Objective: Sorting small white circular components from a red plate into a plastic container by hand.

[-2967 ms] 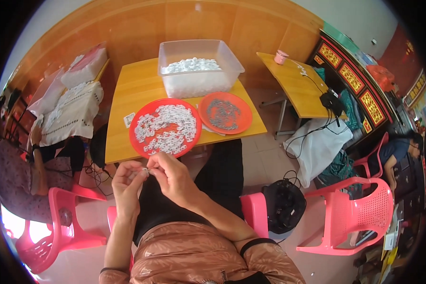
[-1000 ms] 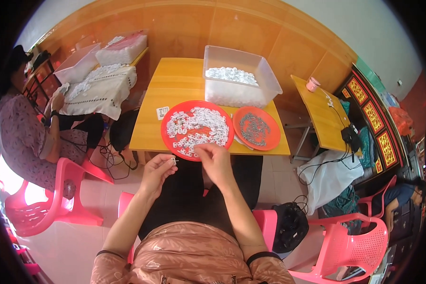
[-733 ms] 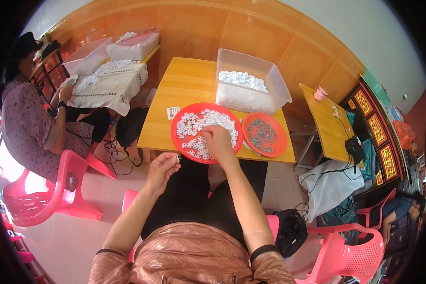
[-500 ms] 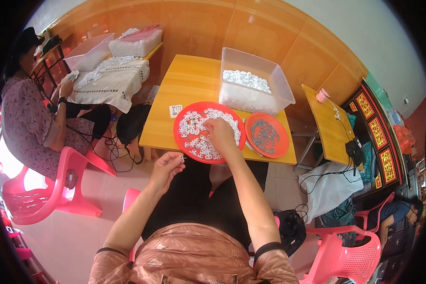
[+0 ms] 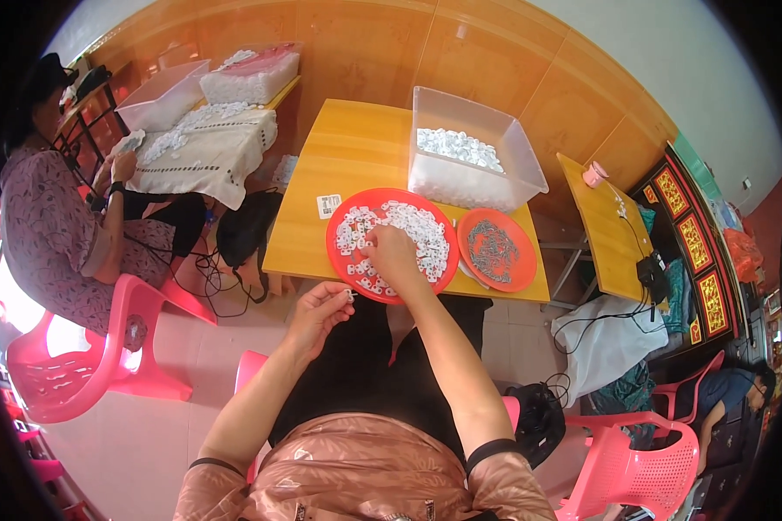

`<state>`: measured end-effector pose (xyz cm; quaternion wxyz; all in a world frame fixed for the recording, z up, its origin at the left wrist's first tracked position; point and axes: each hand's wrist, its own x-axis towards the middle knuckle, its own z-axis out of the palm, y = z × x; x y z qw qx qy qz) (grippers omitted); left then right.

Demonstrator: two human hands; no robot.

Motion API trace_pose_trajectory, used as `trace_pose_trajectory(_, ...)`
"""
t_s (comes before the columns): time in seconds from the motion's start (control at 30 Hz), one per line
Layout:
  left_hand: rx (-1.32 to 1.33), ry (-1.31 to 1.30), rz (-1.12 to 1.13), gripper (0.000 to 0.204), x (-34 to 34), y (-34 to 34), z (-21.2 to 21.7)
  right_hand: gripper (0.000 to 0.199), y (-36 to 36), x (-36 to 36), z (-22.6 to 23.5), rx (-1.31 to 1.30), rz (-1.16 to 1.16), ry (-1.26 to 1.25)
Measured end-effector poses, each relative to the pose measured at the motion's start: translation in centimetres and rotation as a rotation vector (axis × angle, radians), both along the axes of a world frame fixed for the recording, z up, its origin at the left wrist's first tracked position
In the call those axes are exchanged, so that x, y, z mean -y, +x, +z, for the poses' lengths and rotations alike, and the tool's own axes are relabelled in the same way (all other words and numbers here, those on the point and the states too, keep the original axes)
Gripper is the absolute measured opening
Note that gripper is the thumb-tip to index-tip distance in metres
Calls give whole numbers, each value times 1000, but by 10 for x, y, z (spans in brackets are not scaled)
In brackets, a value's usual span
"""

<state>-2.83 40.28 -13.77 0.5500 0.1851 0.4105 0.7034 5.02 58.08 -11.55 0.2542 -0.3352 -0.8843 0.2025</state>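
Observation:
My left hand (image 5: 316, 318) is held just off the table's near edge, thumb and fingers pinched on a small white plastic piece (image 5: 351, 296). Many similar white pieces (image 5: 421, 227), some showing dark marks, lie spread over a round red plate (image 5: 331, 247). Over that plate, my right hand (image 5: 393, 259) reaches down with bent fingertips among the pieces. Whatever its fingertips pinch is too small to make out. To the right, an orange-red plate (image 5: 527, 252) holds a heap of small grey metal parts (image 5: 493, 250).
On the yellow table (image 5: 343, 148) stand a clear plastic bin (image 5: 521, 178) of white pieces and a small white card (image 5: 328, 206). A person (image 5: 61, 208) sits at left beside a cloth-covered table (image 5: 208, 165). Pink chairs (image 5: 639, 464) and tangled cables (image 5: 208, 278) surround the floor area.
My right hand has shifted a little toward the near left part of the red plate. The left hand still pinches its white piece, and the whole view has moved slightly.

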Motion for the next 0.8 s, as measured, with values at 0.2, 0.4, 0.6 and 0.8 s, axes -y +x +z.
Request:
trace_pose_trajectory(0.2, -18, -16, -1, 11, -1, 3, -1, 7, 5, 4, 3, -66, -7, -72)
trace_pose_trajectory(0.4, 73, 52, 34, 11, 8, 4, 16, 11, 34, 36, 33, -514, 141, -628)
trace_pose_trajectory(0.6, 211, 260, -32, 12, 9, 24, 64, 18, 64, 76, 53, -734, 299, -1201)
trace_pose_trajectory(0.8, 235, 336, -34, 10, -1, 45, 75, 19, 87, 99, 77, -931, 299, -1089)
